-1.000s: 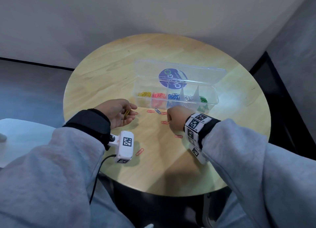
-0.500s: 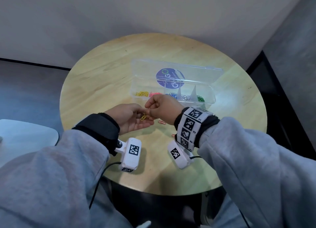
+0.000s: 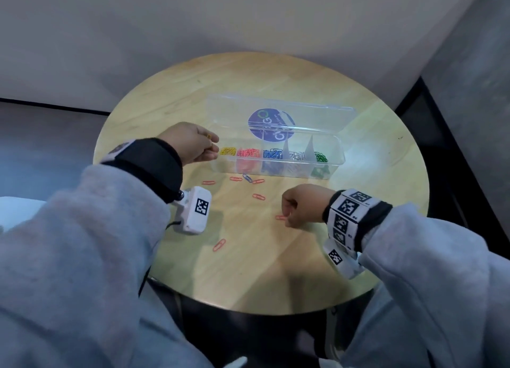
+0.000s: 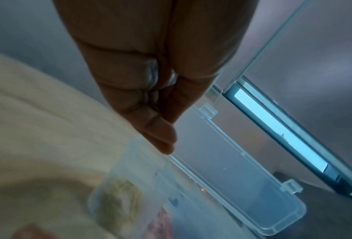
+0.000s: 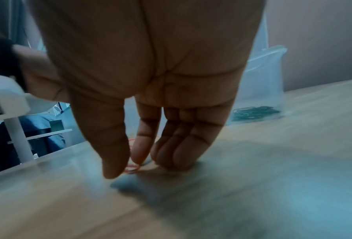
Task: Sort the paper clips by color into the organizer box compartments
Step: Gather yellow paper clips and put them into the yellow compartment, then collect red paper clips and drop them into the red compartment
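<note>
The clear organizer box (image 3: 338, 158) lies open on the round table, with yellow (image 3: 228, 151), red (image 3: 248, 153), blue (image 3: 271, 154), silver (image 3: 296, 156) and green clips (image 3: 320, 157) in separate compartments. My left hand (image 3: 212, 144) hovers at the box's left end, by the yellow compartment, and pinches a yellow paper clip (image 3: 209, 136). In the left wrist view the left hand (image 4: 168, 145) has its fingers pressed together above the box (image 4: 293, 216). My right hand (image 3: 285, 216) is down on the table, thumb and index finger pinching a red paper clip (image 5: 132, 168) that lies flat.
Loose red clips (image 3: 258, 196) and one blue clip (image 3: 247, 178) lie on the wooden table (image 3: 372, 202) between the box and my hands; another red clip (image 3: 219, 245) lies nearer the front edge. The box lid (image 3: 317, 114) stands open behind. Walls are close behind the table.
My hands, which met over the yellow clip, have parted. The left hand carried the yellow clip up to the box's left end. The right hand moved right and down onto a red clip.
</note>
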A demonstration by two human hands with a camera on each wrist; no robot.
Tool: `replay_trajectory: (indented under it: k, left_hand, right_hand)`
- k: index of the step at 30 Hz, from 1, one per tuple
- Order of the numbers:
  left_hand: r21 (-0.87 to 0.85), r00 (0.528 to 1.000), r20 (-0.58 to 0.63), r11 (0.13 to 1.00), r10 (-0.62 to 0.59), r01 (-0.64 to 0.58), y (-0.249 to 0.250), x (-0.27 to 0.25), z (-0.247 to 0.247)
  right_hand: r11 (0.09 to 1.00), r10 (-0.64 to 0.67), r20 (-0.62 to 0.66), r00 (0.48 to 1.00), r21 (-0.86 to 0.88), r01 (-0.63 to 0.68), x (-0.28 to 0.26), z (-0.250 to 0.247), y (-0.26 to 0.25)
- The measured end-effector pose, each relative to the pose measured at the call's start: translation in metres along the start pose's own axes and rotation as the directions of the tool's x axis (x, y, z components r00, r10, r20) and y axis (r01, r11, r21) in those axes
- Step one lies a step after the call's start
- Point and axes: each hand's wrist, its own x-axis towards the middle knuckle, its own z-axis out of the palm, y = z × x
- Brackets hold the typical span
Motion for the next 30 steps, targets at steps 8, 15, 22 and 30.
replay_trajectory:
  k: [8,15,22,30]
  left_hand:
    - [0.257,1.000,-0.016,0.966,0.005,-0.001,0.015,0.020,0.016]
    - [0.283,0.983,0.003,0.942,0.185,-0.179,0.018,-0.007,0.003]
    - [0.890,0.930,0.285,0.423,-0.231,-0.167,-0.005,-0.045,0.017]
    - [0.960,0.890,0.274,0.057,-0.364,-0.273,-0.034,-0.057,0.053]
  right_hand:
    - [0.996,-0.079,0.014,0.997,-0.045,0.080,0.008,-0.002,-0.010]
    - [0.995,-0.068,0.006,0.998,-0.072,0.068,0.009,0.000,-0.012]
    - [0.981,-0.053,-0.076,0.996,0.182,0.066,0.011,-0.004,-0.015]
    - [0.795,0.024,0.003,1.000,0.606,-0.021,0.017,-0.012,-0.013]
